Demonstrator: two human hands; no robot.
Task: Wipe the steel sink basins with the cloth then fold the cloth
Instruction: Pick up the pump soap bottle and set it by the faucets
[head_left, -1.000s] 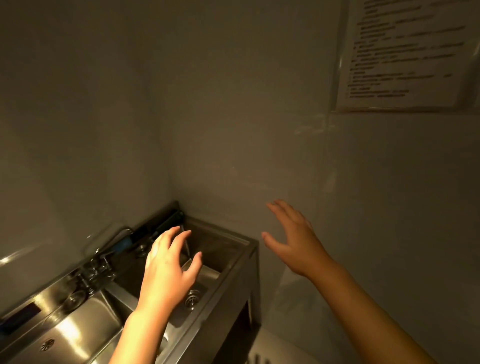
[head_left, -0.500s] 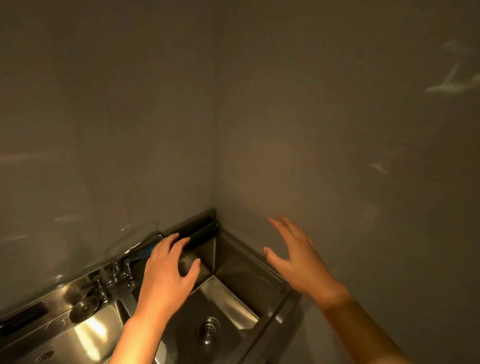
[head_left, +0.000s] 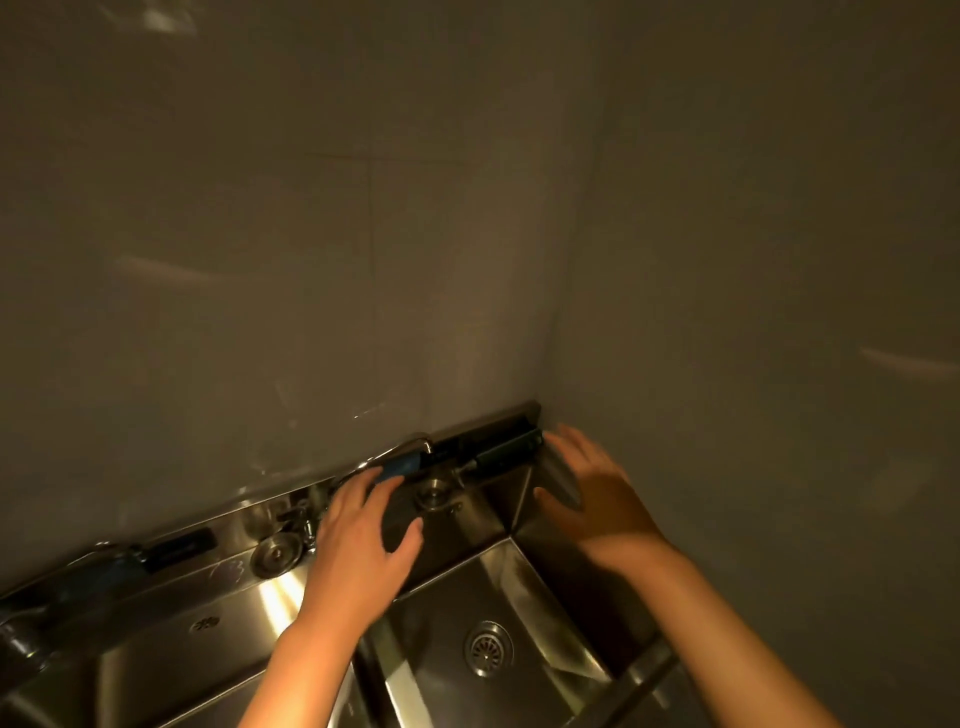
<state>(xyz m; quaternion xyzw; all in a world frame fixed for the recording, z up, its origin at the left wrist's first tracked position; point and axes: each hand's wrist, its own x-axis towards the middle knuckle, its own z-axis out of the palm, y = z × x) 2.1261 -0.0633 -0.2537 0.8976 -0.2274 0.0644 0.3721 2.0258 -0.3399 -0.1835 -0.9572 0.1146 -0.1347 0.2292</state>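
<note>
Two hands noted: our left hand (head_left: 358, 545) spreads empty over the divider between the steel basins (head_left: 519, 582); our right hand (head_left: 597, 499) hovers open-fingered at the far right corner. We cannot identify the cloth.

Dim, warm amber light; glare streaks the left sink basin (head_left: 270, 597) and faint reflections smear the wall (head_left: 363, 234). The right hand (head_left: 597, 499) lies shadowed, perhaps motion-blurred. Edges bow with wide-angle distortion.

A steel sink unit (head_left: 228, 577) in the corner, a dark brush (head_left: 506, 453) on its back ledge
</note>
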